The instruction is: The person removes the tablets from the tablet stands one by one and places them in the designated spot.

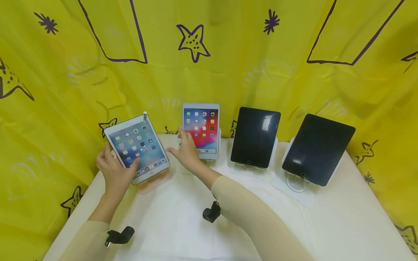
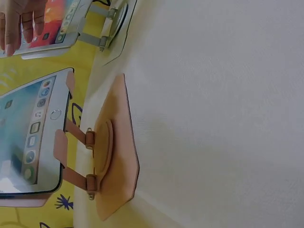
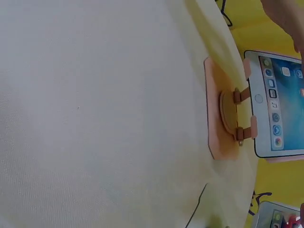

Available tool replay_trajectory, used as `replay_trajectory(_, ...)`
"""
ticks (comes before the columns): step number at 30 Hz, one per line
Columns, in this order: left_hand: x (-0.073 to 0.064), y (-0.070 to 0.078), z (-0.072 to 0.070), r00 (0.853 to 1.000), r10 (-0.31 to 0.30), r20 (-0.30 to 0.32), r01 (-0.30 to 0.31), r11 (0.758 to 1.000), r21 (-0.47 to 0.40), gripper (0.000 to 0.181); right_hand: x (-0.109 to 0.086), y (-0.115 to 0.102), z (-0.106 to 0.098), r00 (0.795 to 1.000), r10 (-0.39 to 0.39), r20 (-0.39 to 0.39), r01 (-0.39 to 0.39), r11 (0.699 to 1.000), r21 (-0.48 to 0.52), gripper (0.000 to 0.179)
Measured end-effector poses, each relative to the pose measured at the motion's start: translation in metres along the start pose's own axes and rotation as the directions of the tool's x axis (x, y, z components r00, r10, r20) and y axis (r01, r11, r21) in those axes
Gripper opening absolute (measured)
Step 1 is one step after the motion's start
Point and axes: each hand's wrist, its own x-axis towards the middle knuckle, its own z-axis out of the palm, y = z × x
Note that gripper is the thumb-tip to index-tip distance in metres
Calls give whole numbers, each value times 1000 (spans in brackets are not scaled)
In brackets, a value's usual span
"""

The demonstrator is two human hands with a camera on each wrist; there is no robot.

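Note:
A white tablet with a lit home screen leans on a pink stand. My left hand is at its lower left, fingers along the left edge and thumb over the screen. Whether the thumb touches the glass is unclear. A second lit white tablet, with red and blue wallpaper, stands to its right on a pale stand. My right hand covers its lower left edge, fingers extended and thumb pointing left. In the left wrist view, its fingers hang before that tablet's screen.
Two black-screened tablets, one upright and one tilted, rest on pale stands to the right. All stand on a white-covered table. A yellow patterned curtain rises closely behind and at both sides.

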Motion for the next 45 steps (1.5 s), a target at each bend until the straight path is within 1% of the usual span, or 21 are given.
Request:
replay_trajectory(5,0,-4,4,998,-65,-4,65,998,-16,94,4,4,7,999,24,-48,-22,999,33,55)
replay_trajectory(8,-1,-6,6,996,-86,-3,86,996,-25,87,5,8,12,998,36,-46,-35,999,26,49)
replay_trajectory(10,-4,-7,7,994,-109,-7,108,994,-28,82,4,10,17,999,40,-25,-40,999,26,47)
replay_trajectory(14,-9,-9,5,985,-169,-41,167,985,-54,75,2,11,27,998,43,35,-43,999,6,44)
replay_trajectory(17,-12,-9,4,979,-195,-64,190,979,-77,71,2,7,33,996,41,74,-41,999,-6,45)
replay_trajectory(19,-13,-7,4,976,-208,-65,204,977,-62,70,2,4,35,994,43,102,-43,999,-4,45)
replay_trajectory(20,-14,-6,4,973,-224,-61,221,974,-49,70,2,2,36,992,45,117,-44,999,-3,46)
replay_trajectory(23,-17,-2,4,959,-280,-52,281,960,11,69,3,-3,40,987,60,148,-62,998,11,46)
replay_trajectory(26,-20,2,7,944,-327,-52,329,943,41,67,3,-6,44,987,83,137,-89,995,40,45)
replay_trajectory(28,-21,4,8,940,-335,-56,338,940,51,65,4,-7,45,989,95,114,-103,993,65,46)
replay_trajectory(30,-22,6,9,940,-335,-57,338,939,57,64,4,-8,46,991,91,94,-99,992,84,45)
replay_trajectory(34,-21,8,7,939,-342,-39,344,934,93,62,5,-9,46,996,60,71,-67,993,93,44)
replay_trajectory(37,-20,10,6,936,-350,-21,350,930,112,62,6,-9,47,997,50,65,-57,992,108,45)
replay_trajectory(39,-19,11,6,935,-354,-13,353,929,109,62,6,-9,46,996,59,72,-67,990,126,45)
replay_trajectory(42,-19,11,7,935,-355,-12,355,930,100,62,6,-9,44,993,82,87,-96,979,182,44)
replay_trajectory(45,-20,8,9,938,-345,-22,345,934,96,62,7,-8,41,988,107,114,-132,963,237,40)
